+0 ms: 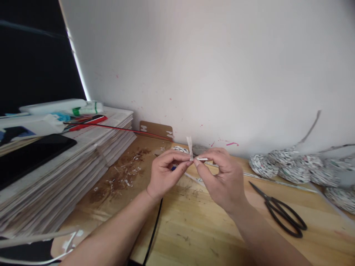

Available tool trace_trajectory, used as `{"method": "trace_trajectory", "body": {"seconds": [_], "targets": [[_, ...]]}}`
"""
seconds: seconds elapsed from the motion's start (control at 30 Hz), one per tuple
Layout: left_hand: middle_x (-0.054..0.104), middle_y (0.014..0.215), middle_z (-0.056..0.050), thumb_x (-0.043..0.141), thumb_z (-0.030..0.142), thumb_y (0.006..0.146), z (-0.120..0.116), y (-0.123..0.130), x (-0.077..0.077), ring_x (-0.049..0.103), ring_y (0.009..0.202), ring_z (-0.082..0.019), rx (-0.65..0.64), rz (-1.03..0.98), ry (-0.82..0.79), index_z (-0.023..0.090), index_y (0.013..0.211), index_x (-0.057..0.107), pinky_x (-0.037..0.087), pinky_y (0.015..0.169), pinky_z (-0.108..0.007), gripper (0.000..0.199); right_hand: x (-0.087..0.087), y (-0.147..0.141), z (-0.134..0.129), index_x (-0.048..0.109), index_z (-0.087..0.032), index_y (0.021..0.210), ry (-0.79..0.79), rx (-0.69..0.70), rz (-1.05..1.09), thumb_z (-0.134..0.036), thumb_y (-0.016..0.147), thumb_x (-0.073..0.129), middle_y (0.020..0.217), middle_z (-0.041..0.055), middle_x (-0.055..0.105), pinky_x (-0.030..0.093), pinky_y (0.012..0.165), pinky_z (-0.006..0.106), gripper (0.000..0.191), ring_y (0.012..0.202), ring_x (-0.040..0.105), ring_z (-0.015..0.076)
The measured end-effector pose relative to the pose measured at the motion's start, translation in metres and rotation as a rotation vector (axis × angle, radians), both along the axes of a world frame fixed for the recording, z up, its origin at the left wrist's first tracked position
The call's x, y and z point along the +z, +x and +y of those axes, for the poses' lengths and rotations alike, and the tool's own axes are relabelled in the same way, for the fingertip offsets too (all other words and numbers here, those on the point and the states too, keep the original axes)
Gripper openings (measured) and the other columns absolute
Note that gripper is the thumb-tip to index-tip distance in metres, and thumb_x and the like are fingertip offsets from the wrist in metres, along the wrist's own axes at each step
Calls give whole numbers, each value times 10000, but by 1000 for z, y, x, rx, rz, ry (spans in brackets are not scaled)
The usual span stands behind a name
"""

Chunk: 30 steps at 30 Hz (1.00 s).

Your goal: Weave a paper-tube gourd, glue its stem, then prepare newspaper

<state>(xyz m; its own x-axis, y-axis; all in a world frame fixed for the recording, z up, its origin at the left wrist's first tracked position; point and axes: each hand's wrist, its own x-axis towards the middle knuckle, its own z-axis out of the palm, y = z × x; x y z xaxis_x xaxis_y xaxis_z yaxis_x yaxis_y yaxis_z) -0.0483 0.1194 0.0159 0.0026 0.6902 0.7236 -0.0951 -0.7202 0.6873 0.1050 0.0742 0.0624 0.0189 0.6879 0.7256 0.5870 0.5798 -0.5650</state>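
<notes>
Above the wooden tabletop, my two hands meet with their fingertips almost touching. My left hand (166, 171) is closed in a pinch, thumb against forefinger, on a narrow paper strip (190, 145) whose end sticks up above the fingers. Close beside it, my right hand (223, 177) pinches the same small piece of paper, and a short white folded end shows along its forefinger. Fingers hide the middle of the strip, so I cannot tell how it is folded there.
Black-handled scissors (285, 216) lie at the right. Behind them are several wound paper bundles (263, 166) and a long thin rod (291, 186). At left stands a tall newspaper stack (111, 147) bearing a black phone (39, 157). A black cable (154, 232) crosses the front.
</notes>
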Motion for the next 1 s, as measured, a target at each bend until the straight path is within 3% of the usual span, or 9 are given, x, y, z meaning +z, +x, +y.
{"method": "trace_trajectory", "body": {"seconds": [0.2, 0.37, 0.8, 1.0], "targets": [[772, 828, -67, 803, 228, 797, 5, -2, -2, 718, 776, -160, 33, -36, -96, 182, 836, 784, 585, 723, -271, 63, 2, 9, 5, 760, -252, 825, -19, -60, -105, -254, 871, 721, 806, 23, 736, 524, 794, 408, 60, 803, 675, 206], [773, 817, -60, 808, 234, 790, 7, -1, -2, 711, 763, -153, 14, -53, -127, 180, 835, 785, 574, 718, -264, 73, 5, 10, 4, 757, -245, 834, -61, -56, -62, -239, 847, 743, 832, 16, 761, 522, 822, 405, 20, 838, 693, 209], [754, 806, -67, 813, 259, 781, 3, 1, -5, 703, 762, -168, -165, -39, -225, 169, 800, 761, 579, 721, -274, 106, 3, 8, 3, 668, -226, 824, -68, 27, -84, -178, 864, 650, 823, 27, 702, 513, 782, 373, 65, 840, 661, 208], [758, 771, -43, 835, 321, 764, 5, 3, -6, 699, 675, -140, -300, -146, -403, 170, 843, 753, 608, 668, -271, 189, 2, 11, 6, 666, -219, 819, -145, 29, -64, -196, 862, 649, 816, 20, 698, 500, 792, 362, 51, 838, 659, 201]]}}
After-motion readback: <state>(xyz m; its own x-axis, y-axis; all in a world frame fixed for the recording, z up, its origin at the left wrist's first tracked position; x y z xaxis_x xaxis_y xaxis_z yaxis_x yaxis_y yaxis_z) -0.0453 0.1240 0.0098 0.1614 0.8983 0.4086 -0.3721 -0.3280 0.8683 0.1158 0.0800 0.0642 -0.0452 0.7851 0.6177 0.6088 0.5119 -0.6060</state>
